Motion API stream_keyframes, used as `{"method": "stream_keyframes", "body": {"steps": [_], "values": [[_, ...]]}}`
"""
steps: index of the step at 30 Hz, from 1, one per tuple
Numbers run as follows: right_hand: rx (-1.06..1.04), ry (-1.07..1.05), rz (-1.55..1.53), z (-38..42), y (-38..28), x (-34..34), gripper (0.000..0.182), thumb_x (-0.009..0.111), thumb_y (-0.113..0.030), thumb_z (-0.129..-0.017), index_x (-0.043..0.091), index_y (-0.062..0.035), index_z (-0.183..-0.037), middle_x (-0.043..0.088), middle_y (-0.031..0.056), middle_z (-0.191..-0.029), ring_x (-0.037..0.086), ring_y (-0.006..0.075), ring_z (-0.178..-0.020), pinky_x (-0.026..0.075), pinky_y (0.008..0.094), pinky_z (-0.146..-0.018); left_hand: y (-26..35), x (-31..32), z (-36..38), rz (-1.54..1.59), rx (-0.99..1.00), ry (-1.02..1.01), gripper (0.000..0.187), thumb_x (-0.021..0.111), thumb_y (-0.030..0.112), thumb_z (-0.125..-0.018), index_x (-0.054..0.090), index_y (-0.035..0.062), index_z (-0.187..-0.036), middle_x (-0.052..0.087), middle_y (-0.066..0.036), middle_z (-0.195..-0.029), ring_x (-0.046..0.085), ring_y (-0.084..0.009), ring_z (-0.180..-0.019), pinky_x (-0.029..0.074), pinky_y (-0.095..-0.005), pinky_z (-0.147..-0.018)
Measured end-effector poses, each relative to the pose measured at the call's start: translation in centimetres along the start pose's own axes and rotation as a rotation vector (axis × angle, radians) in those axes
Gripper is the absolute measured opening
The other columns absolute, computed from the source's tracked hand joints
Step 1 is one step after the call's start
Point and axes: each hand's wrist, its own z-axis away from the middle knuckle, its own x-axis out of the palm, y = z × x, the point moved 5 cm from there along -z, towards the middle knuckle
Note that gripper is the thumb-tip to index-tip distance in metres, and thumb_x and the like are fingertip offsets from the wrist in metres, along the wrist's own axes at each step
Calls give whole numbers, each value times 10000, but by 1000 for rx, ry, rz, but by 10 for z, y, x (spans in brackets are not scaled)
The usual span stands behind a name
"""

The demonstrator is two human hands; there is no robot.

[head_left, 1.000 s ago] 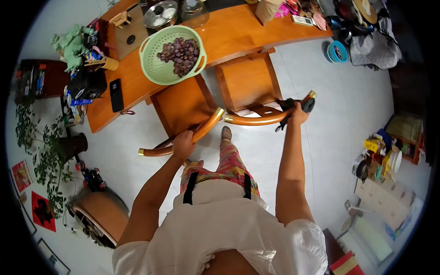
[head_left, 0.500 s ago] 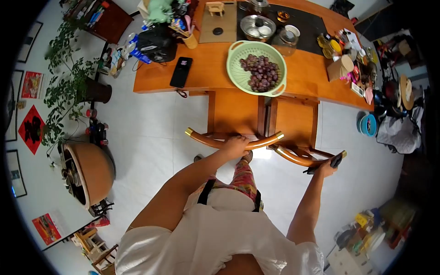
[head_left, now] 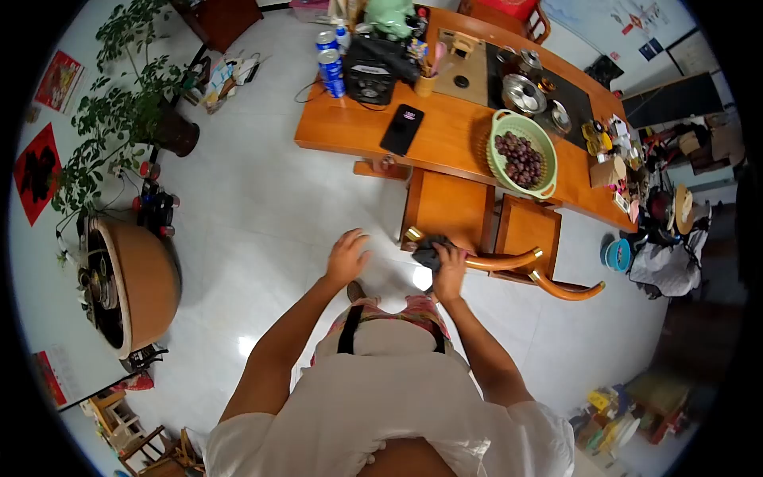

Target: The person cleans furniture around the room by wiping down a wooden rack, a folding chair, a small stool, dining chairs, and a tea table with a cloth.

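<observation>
Writing is scarce: the phone [head_left: 403, 129] on the table [head_left: 453, 119] shows small lit characters, too small to read. The blue cans [head_left: 331, 70] and the black case [head_left: 370, 73] at upper centre carry pale marks that I cannot make out. The red diamond sheet [head_left: 36, 176] at left bears a black figure.

The dark cloth [head_left: 427, 253] now lies over the left end of the left chair's curved rail [head_left: 505, 262], near the centre of the frame, grasped in the right hand [head_left: 450, 272]; half a second ago it was on the right chair's rail [head_left: 569, 291]. The left hand [head_left: 347, 257] has come off the wood, its fingers released and slightly bent above the floor [head_left: 262, 207]. The green colander [head_left: 542, 141] of grapes [head_left: 520, 162] stands on the table.
</observation>
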Motion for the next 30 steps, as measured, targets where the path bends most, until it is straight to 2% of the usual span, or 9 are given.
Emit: {"method": "stream_keyframes", "body": {"steps": [3, 6, 8, 11, 13, 16, 20, 26, 30], "values": [[32, -74, -310, -36, -65, 53, 537, 664, 29, -741, 596, -101, -1258, 608, 189, -1168, 536, 404, -1133, 403, 446, -1026, -73, -57, 53, -55, -169, 69, 356, 704, 187, -852, 627, 71, -1180, 588, -151, -1278, 545, -346, -1184, 453, -442, -997], [510, -196, -1149, -88, -99, 117, 374, 652, -105, -910, 575, -30, -1269, 652, 79, -1143, 588, 209, -1043, 448, 323, -950, -123, -112, 100, -25, -353, 147, 318, 699, 172, -866, 638, 62, -1158, 628, -152, -1211, 574, -351, -1138, 466, -436, -977], [724, -131, -1336, -134, -144, 111, 358, 672, -162, -910, 596, -48, -1241, 641, 54, -1142, 559, 192, -1068, 419, 334, -978, -154, -138, 129, -31, -454, 208, 284, 695, 156, -872, 649, 54, -1134, 643, -155, -1177, 591, -353, -1109, 477, -432, -963], [484, 18, -1235, -207, -195, 88, 370, 630, -141, -925, 582, -50, -1281, 616, 37, -1150, 525, 142, -1083, 371, 291, -998, -194, -161, 166, -34, -580, 305, 244, 692, 138, -879, 662, 40, -1100, 661, -153, -1139, 613, -352, -1069, 495, -426, -935], [265, 90, -1007, -254, -204, 98, 380, 613, -164, -942, 565, -63, -1305, 619, 80, -1209, 556, 198, -1111, 381, 288, -1007, -212, -167, 181, 2, -683, 324, 247, 695, 148, -886, 672, 39, -1106, 676, -141, -1117, 634, -317, -1035, 513, -403, -894], [61, 102, -497, -302, -216, 121, 533, 658, -202, -910, 487, -123, -1408, 505, 192, -1410, 477, 349, -1299, 355, 423, -1086, -240, -169, 190, 48, -782, 351, 241, 698, 158, -891, 691, 39, -1101, 700, -121, -1076, 666, -265, -948, 534, -367, -814], [173, -276, -17, -327, -170, 256, 706, 704, -374, -866, 375, -334, -1490, 176, 176, -1619, 145, 480, -1459, 160, 696, -1110, -267, -185, 160, 184, -904, 311, 234, 679, 152, -900, 693, 27, -1097, 711, -116, -1061, 678, -225, -915, 533, -340, -750], [-48, -340, 245, -337, -249, 275, 830, 740, -350, -837, 302, -307, -1540, 85, 148, -1642, 101, 483, -1475, 183, 617, -1158, -315, -236, 55, 141, -895, 166, 231, 663, 166, -913, 693, 30, -1097, 716, -110, -1038, 685, -226, -907, 538, -350, -778], [-34, -326, 228, -374, -266, 285, 826, 721, -386, -842, 300, -278, -1544, 105, 163, -1636, 114, 459, -1481, 175, 591, -1172, -346, -252, -62, 56, -629, 48, 240, 672, 182, -910, 687, 35, -1101, 712, -123, -1044, 686, -250, -905, 538, -358, -801]]}}
